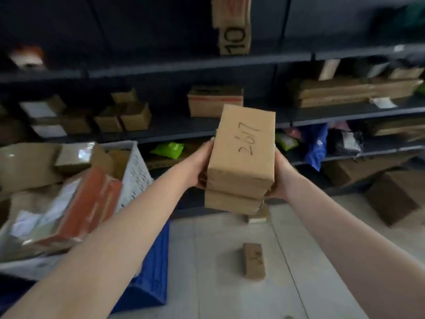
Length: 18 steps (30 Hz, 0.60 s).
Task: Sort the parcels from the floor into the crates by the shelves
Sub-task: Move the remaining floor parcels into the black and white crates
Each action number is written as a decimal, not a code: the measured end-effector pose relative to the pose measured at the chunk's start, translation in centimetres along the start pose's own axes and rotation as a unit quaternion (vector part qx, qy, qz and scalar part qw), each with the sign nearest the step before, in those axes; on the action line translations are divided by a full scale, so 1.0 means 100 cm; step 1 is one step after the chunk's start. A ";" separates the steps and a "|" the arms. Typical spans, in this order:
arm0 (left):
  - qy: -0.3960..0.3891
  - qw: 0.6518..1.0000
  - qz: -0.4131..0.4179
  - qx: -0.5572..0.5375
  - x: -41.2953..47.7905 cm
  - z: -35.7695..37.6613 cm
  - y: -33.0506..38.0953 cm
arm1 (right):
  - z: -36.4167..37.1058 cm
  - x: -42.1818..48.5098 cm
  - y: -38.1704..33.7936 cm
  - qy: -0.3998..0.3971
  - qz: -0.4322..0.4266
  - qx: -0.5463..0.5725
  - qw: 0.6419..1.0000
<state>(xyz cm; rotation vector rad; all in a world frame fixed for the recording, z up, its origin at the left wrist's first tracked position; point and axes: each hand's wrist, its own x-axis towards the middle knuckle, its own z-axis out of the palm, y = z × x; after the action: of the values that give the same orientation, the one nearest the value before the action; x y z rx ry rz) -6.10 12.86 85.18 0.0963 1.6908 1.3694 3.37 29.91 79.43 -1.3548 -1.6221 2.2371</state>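
Note:
I hold a stack of brown cardboard parcels [243, 155] at chest height in front of the shelves. The top parcel has a handwritten number on it; a flatter one [232, 202] lies under it. My left hand [202, 164] grips the stack's left side and my right hand [281, 173] presses its right side. A white crate [135, 173] full of parcels stands at the left, on top of a blue crate [154, 275]. One small brown parcel [254, 261] lies on the floor below the stack, and another [257, 216] lies further back.
Dark shelves [207, 63] with boxes and bags run across the back. A tall box marked 10 [233, 26] stands on an upper shelf. A dark brown box [391, 199] leans on the floor at the right. The floor is pale grey tile [230, 295].

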 end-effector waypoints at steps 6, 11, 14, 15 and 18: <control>0.167 0.978 0.098 -0.075 -0.130 -0.191 0.021 | 0.215 -0.108 -0.051 -0.117 -0.083 -0.104 0.984; 0.198 0.968 0.117 -0.102 -0.213 -0.366 -0.010 | 0.402 -0.162 -0.023 -0.180 -0.100 -0.160 0.965; 0.209 0.966 0.112 -0.104 -0.249 -0.462 -0.027 | 0.499 -0.184 0.000 -0.213 -0.095 -0.145 0.962; 0.216 0.965 0.102 -0.111 -0.257 -0.491 -0.034 | 0.529 -0.189 0.011 -0.220 -0.091 -0.141 0.961; 0.194 0.967 0.110 -0.127 -0.269 -0.565 -0.057 | 0.606 -0.201 0.046 -0.247 -0.054 -0.132 0.958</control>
<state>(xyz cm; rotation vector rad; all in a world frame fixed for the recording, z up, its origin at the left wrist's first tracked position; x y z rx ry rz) -26.67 -45.85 93.72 -0.1439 1.8421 1.8564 -23.18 -27.04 91.45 -0.7414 -2.1516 2.4972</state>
